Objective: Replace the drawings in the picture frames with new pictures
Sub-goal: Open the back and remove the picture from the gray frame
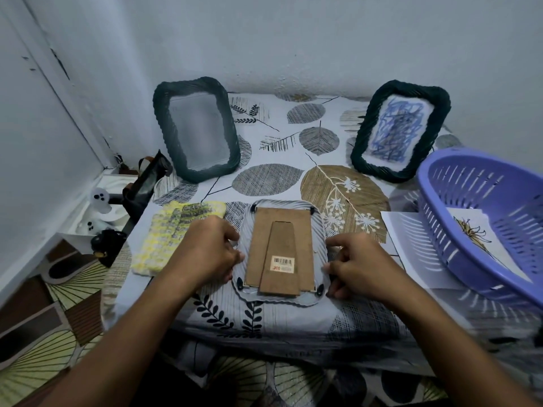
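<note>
A clear-rimmed picture frame [318, 230] lies face down on the table in front of me, its brown backing board with a barcode sticker facing up. My left hand [205, 248] grips the frame's left edge with curled fingers. My right hand [357, 264] grips its right edge the same way. A dark green frame [160, 118] stands at the back left with a blurred grey picture. A second dark green frame [364, 124] at the back right holds a blue scribble drawing. Sheets with a drawing [476, 230] lie in a purple basket.
The purple slotted basket [440, 207] tilts at the right over white paper [396, 227]. A yellow-and-grey crocheted cloth [173, 227] lies left of the face-down frame. Small figurines and a dark bag [144, 186] sit beside the table's left edge. Walls close in behind and at left.
</note>
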Tool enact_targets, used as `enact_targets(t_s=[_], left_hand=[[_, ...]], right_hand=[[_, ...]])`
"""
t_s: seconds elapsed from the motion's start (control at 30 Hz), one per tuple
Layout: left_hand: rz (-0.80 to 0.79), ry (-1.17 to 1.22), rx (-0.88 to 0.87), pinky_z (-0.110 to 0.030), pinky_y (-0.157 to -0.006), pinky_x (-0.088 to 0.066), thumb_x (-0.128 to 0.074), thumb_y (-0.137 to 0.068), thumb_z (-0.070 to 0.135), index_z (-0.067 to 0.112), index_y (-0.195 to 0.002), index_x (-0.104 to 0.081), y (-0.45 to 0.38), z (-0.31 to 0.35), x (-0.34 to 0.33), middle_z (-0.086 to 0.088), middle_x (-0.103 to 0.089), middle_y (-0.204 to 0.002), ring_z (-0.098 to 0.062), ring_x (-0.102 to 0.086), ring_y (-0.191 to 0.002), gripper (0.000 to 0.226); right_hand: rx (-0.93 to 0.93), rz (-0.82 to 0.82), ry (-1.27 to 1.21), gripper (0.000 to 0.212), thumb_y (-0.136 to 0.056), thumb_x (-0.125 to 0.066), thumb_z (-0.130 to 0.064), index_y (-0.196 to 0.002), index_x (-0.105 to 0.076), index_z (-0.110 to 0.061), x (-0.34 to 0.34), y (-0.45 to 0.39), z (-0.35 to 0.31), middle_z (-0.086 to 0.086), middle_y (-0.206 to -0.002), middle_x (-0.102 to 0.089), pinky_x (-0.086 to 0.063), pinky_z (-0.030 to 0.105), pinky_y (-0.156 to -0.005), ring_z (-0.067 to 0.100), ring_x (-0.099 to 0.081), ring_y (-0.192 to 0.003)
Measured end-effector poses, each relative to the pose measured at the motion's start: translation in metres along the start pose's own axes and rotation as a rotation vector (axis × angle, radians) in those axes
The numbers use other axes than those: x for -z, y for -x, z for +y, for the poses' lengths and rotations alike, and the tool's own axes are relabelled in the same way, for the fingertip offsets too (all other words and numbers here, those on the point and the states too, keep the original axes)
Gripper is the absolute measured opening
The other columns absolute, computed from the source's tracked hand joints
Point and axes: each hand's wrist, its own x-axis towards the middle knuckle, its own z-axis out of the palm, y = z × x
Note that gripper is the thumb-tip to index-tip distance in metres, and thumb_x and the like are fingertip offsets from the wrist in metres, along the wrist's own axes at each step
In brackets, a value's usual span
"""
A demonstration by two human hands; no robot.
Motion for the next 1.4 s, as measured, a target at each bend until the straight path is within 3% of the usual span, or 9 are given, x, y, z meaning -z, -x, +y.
enact_targets(t_s=[0.17,0.27,0.4,0.47,0.6,0.7,0.8,1.07,1.4], left_hand=[[0.037,-0.070,-0.014,-0.021,-0.067,-0.053,-0.080,-0.075,0.017,0.007,-0.095,-0.071,0.000,-0.002,0.002,-0.004,-0.067,-0.057,-0.012,-0.068,-0.053,0.024],[0.054,-0.096,-0.013,-0.034,-0.078,-0.056,-0.083,-0.071,0.019,0.007,-0.099,-0.072,-0.003,-0.005,0.003,-0.011,-0.071,-0.074,-0.023,-0.070,-0.072,0.032],[0.080,-0.124,-0.044,-0.030,-0.080,-0.053,-0.085,-0.067,0.024,0.009,-0.100,-0.073,-0.004,-0.008,0.003,-0.009,-0.072,-0.081,-0.022,-0.068,-0.083,0.038],[0.139,-0.108,-0.085,-0.022,-0.073,-0.049,-0.085,-0.066,0.025,0.013,-0.098,-0.074,-0.002,-0.007,0.006,-0.005,-0.072,-0.078,-0.016,-0.067,-0.077,0.036],[0.183,0.270,-0.139,-0.021,-0.058,-0.051,-0.083,-0.070,0.014,0.012,-0.091,-0.074,0.000,0.001,0.009,0.001,-0.070,-0.065,-0.001,-0.059,-0.051,0.023],[0.068,0.477,-0.094,-0.040,-0.059,-0.059,-0.076,-0.076,0.005,0.006,-0.093,-0.071,0.002,0.007,0.004,-0.008,-0.071,-0.075,-0.024,-0.067,-0.058,0.018],[-0.026,0.613,-0.028,-0.048,-0.060,-0.056,-0.070,-0.080,-0.004,0.007,-0.090,-0.067,0.003,0.008,-0.001,-0.014,-0.069,-0.082,-0.043,-0.066,-0.065,0.016],[-0.161,0.756,0.073,-0.030,-0.048,-0.057,-0.065,-0.084,-0.005,0.000,-0.099,-0.061,0.001,0.010,-0.005,-0.021,-0.063,-0.078,-0.024,-0.064,-0.065,0.017],[-0.148,0.931,0.151,-0.031,-0.050,-0.059,-0.066,-0.079,-0.011,-0.001,-0.095,-0.063,0.000,0.010,0.002,-0.025,-0.064,-0.082,-0.023,-0.065,-0.062,0.018]], right_hand=[[0.009,0.017,0.042,0.041,-0.090,-0.052,0.008,-0.128,-0.052,-0.006,-0.003,0.002,-0.005,0.019,-0.069,-0.067,-0.060,0.044,-0.059,0.025,-0.069,-0.054],[0.004,0.026,0.076,0.039,-0.089,-0.050,0.009,-0.124,-0.055,-0.006,-0.005,0.002,-0.006,0.020,-0.068,-0.068,-0.059,0.046,-0.060,0.029,-0.069,-0.056],[0.010,0.069,0.129,0.038,-0.088,-0.054,0.001,-0.124,-0.057,-0.009,-0.005,0.001,-0.006,0.017,-0.076,-0.070,-0.059,0.041,-0.060,0.026,-0.067,-0.057],[0.049,0.161,0.187,0.038,-0.087,-0.058,-0.007,-0.124,-0.058,-0.014,-0.002,0.000,-0.008,0.013,-0.087,-0.069,-0.057,0.037,-0.064,0.021,-0.063,-0.062],[0.116,0.191,-0.096,0.019,-0.089,-0.057,-0.002,-0.105,-0.064,-0.011,-0.004,0.002,-0.021,0.015,-0.074,-0.067,-0.056,0.036,-0.051,0.027,-0.062,-0.054],[0.035,0.076,-0.320,0.016,-0.090,-0.051,0.007,-0.100,-0.060,-0.002,-0.010,0.003,-0.029,0.027,-0.081,-0.066,-0.055,0.039,-0.052,0.034,-0.063,-0.063],[-0.049,-0.011,-0.433,0.017,-0.090,-0.047,0.011,-0.100,-0.058,0.004,-0.012,0.002,-0.032,0.029,-0.081,-0.063,-0.055,0.036,-0.047,0.038,-0.062,-0.066],[-0.099,-0.095,-0.517,0.018,-0.088,-0.050,0.011,-0.104,-0.059,0.008,-0.015,0.000,-0.035,0.023,-0.080,-0.063,-0.048,0.023,-0.038,0.023,-0.061,-0.054],[-0.118,-0.103,-0.679,0.022,-0.081,-0.062,0.011,-0.102,-0.061,0.004,-0.015,-0.002,-0.034,0.016,-0.073,-0.067,-0.053,0.024,-0.043,0.019,-0.064,-0.052]])
